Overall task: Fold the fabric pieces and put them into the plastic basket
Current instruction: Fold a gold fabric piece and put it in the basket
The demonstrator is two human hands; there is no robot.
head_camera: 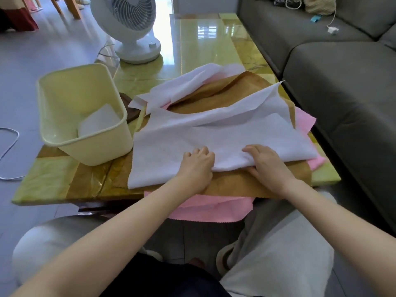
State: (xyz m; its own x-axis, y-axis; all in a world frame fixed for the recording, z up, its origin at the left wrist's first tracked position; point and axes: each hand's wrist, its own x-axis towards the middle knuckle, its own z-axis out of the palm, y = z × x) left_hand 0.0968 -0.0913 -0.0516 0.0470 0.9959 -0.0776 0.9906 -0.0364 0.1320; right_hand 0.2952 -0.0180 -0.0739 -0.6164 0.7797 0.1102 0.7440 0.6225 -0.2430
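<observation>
I see a white fabric (pixel 225 136) topmost on the pile, rumpled, its right part doubled over. Under it a tan fabric (pixel 235 183) lies spread, over a pink fabric (pixel 210 209) that hangs off the tabletop's (pixel 203 39) near edge. Just left stands the pale-yellow plastic basket (pixel 96 151), upright, with one folded white piece (pixel 98 121) inside.

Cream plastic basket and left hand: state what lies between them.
Head view: the flat left part of the white fabric sheet spans the stretch from the cream plastic basket to the left hand.
</observation>
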